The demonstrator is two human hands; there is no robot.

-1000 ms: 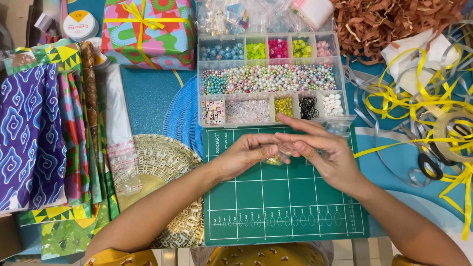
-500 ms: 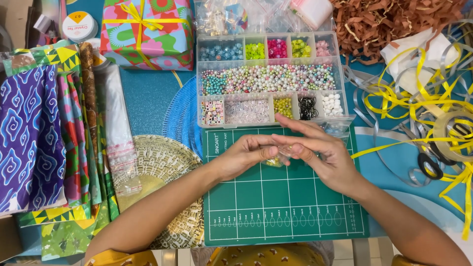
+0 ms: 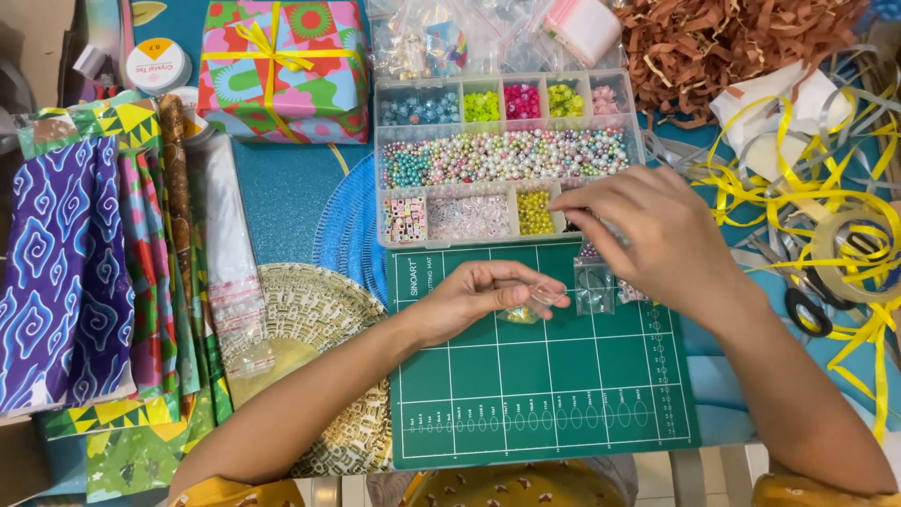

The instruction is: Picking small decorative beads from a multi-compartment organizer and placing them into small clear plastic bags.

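My left hand (image 3: 479, 293) rests over the green cutting mat (image 3: 535, 394) and pinches a small clear plastic bag (image 3: 527, 306) with yellowish beads in it. My right hand (image 3: 648, 230) reaches over the near right corner of the clear bead organizer box (image 3: 507, 155), fingers bent down at the compartment of black rings; I cannot see whether it holds anything. More small clear bags (image 3: 595, 286) lie on the mat just below that hand.
A wrapped gift box with yellow ribbon (image 3: 282, 66) stands at the back left. Folded patterned papers (image 3: 84, 272) lie at the left, a woven round mat (image 3: 310, 357) beside them. Yellow and silver ribbons (image 3: 807, 188), tape roll (image 3: 849, 253) and brown paper shreds (image 3: 732, 47) fill the right.
My right hand has left the small bag and moved up and right to the bead box's near right compartment. My left hand still holds the bag.
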